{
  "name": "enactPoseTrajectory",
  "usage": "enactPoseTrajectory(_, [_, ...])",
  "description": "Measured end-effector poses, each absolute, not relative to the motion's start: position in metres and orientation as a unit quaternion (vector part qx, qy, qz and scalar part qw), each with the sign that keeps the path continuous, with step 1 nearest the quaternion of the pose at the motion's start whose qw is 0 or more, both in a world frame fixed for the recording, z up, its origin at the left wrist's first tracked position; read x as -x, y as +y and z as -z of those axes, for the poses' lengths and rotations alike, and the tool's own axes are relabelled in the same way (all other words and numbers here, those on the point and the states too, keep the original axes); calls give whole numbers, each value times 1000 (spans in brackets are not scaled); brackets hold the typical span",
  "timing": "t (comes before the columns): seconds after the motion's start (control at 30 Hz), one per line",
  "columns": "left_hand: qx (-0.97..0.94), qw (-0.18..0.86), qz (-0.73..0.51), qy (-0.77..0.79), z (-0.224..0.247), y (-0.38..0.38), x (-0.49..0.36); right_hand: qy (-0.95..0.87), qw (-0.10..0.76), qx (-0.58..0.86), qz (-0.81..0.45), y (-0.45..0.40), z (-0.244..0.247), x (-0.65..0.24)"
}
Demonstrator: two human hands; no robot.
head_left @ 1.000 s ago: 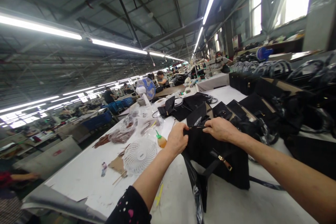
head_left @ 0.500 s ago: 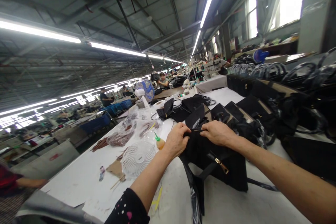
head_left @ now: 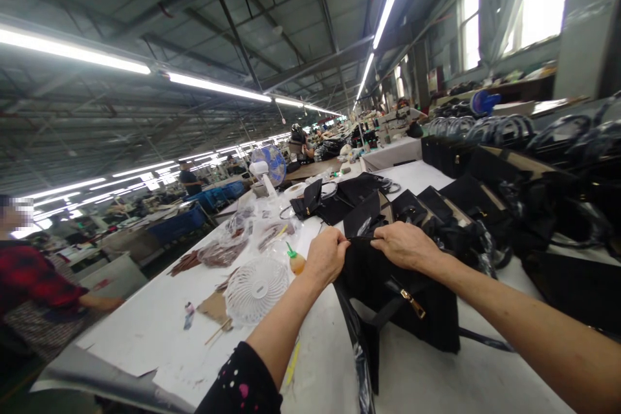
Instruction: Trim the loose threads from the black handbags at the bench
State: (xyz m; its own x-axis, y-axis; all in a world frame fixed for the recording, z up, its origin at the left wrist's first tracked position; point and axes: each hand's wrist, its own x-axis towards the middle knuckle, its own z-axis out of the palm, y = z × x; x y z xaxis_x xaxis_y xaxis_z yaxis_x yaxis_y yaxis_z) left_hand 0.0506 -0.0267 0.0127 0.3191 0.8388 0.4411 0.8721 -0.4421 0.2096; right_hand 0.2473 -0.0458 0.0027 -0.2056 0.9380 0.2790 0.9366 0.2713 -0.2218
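A black handbag (head_left: 427, 301) with a gold zip pull (head_left: 412, 304) on its side stands on the white table before me. My left hand (head_left: 326, 252) pinches the bag's top edge at its left part. A short way to the right, my right hand (head_left: 402, 244) grips the same edge between thumb and fingers. The stretch of edge between the two hands looks drawn straight. Black straps (head_left: 361, 343), partly in clear wrap, hang down from the bag onto the table. The bag's inside is hidden from me.
Left of the bag lie a white fan (head_left: 256, 291), a glue bottle (head_left: 295, 261) with a green tip and brown strips (head_left: 220, 252) in plastic. More black bags (head_left: 485, 200) crowd the right side. At far left is a person in a checked sleeve (head_left: 39, 281).
Both hands keep their hold on the bag's edge, with fingertips slightly shifted and the edge straighter between them. The person at far left has come further into view.
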Motion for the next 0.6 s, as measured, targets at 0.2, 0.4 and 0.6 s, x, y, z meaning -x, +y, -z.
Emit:
enactPoseTrajectory(0.2, [809,54,246,-531,-11,-27,-55,-763,181,620,-21,-43,-6,-247])
enactPoseTrajectory(0.4, [810,61,247,-528,-11,-27,-56,-779,217,588,-38,-34,-10,-238])
enactPoseTrajectory(0.6, [808,56,244,-533,-9,-23,-56,-780,194,595,-15,-22,-12,-224])
